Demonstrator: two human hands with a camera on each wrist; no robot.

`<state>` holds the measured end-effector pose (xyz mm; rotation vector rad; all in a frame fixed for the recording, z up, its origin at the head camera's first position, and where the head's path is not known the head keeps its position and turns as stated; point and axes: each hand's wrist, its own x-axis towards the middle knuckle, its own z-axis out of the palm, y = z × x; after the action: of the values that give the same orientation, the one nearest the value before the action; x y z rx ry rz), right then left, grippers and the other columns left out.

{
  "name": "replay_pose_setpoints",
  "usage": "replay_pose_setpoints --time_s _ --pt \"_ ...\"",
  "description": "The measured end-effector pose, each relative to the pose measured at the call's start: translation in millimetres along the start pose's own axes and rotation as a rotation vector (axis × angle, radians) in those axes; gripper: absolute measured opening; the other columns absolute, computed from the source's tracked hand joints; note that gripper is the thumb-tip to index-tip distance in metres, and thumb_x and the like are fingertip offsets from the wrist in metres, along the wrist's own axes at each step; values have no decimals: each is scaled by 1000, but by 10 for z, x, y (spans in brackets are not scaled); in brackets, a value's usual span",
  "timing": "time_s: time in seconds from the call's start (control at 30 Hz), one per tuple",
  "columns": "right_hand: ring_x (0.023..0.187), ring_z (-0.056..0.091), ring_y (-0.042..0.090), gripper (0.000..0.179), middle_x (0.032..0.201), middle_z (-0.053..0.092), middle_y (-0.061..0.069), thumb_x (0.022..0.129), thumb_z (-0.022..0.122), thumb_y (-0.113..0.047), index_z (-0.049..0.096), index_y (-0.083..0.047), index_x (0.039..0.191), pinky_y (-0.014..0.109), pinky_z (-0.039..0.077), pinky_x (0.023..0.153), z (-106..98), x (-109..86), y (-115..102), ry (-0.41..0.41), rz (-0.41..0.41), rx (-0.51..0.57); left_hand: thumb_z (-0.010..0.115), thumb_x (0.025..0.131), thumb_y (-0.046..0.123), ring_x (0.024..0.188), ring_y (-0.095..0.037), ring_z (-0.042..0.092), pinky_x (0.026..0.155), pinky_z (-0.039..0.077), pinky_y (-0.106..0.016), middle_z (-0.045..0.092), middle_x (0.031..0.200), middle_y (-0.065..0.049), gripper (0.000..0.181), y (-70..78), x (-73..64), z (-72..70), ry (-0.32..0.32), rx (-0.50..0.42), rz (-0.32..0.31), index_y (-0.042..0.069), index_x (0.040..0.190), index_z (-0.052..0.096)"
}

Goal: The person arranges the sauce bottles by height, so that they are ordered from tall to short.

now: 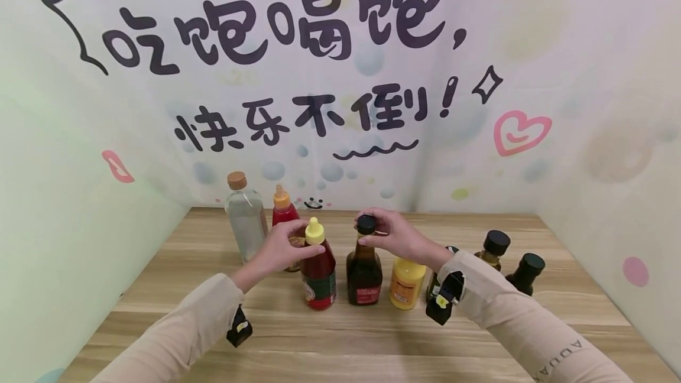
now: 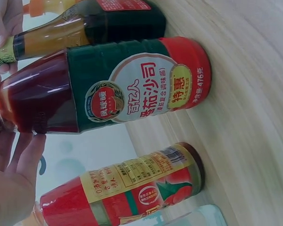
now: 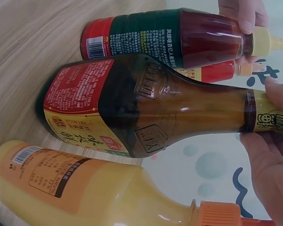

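Observation:
My left hand point(image 1: 279, 248) grips a ketchup bottle point(image 1: 318, 273) around its neck, just under the yellow nozzle cap. The green and red label of this bottle point(image 2: 132, 89) faces the left wrist view. Beside it, the thumb and fingers of my right hand point(image 1: 400, 236) pinch the neck of a dark soy sauce bottle point(image 1: 364, 276) with a black cap. Its red and gold label point(image 3: 78, 89) shows in the right wrist view. Both bottles stand upright on the wooden table, a small gap between them. Right of the soy sauce is a yellow squeeze bottle point(image 1: 407, 283).
Behind my left hand stand a clear bottle point(image 1: 246, 220) with a brown cap and a red sauce bottle point(image 1: 285, 213) with an orange nozzle. Dark-capped bottles point(image 1: 497, 243) stand at right, partly behind my right forearm. A printed cloth wall point(image 1: 319, 182) closes off the table's back.

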<state>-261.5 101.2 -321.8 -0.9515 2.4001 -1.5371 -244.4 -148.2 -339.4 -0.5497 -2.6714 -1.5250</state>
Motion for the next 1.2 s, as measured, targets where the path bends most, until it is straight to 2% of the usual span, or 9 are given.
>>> replay_pose_setpoints --time_s 0.27,0.53,0.73,0.9,1.03,1.2 --pt "105 53 28 34 111 55 13 81 62 -5 51 -3 113 34 45 86 -2 2 11 -2 -3 -3 73 72 28 96 -28 58 74 50 -36 60 110 -11 54 -4 -15 2 22 -48 -19 3 117 57" --pt "104 53 29 35 112 54 15 81 63 -7 52 -4 114 34 45 86 -13 5 18 -8 6 -12 73 73 28 89 -25 60 71 52 -35 62 105 -11 50 11 -20 21 41 -52 -22 4 114 59" --pt "104 53 27 34 111 55 12 81 63 -7 52 -5 114 34 45 86 -7 2 4 -5 5 -10 72 73 27 85 -22 61 68 52 -33 63 100 -9 44 16 -30 32 57 -51 -17 5 110 62" --pt "106 52 31 34 112 54 15 81 63 -4 52 -3 113 35 44 87 -6 -1 2 -6 1 7 73 73 26 83 -23 62 67 52 -32 63 101 -10 45 31 -39 34 68 -37 -12 4 111 62" --pt "105 53 29 34 112 54 16 81 63 -4 52 -3 113 34 44 86 -11 0 4 0 -5 -2 74 72 28 78 -21 64 65 52 -30 64 98 -10 46 41 -35 39 78 -15 11 3 109 63" --pt "104 54 26 34 110 56 12 80 64 -5 52 -4 112 33 45 86 -2 10 16 5 -11 -9 75 71 27 71 -17 64 62 52 -26 66 92 -9 41 47 -69 47 79 17 69 4 102 66"
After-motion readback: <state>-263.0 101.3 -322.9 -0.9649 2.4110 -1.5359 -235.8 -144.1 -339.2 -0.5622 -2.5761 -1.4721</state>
